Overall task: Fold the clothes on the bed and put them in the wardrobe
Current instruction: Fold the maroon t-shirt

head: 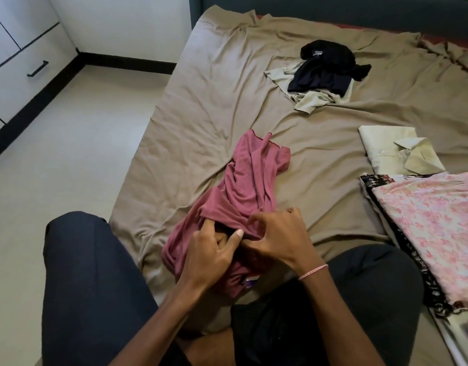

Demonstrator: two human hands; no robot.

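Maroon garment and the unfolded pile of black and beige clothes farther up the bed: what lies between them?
Only wrinkled tan bedsheet; in the head view, the stretch from the maroon garment to the pile of black and beige clothes is bare.

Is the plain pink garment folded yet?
Not folded: the plain pink garment lies crumpled lengthwise on the bed, its near end gripped by the left hand and right hand.
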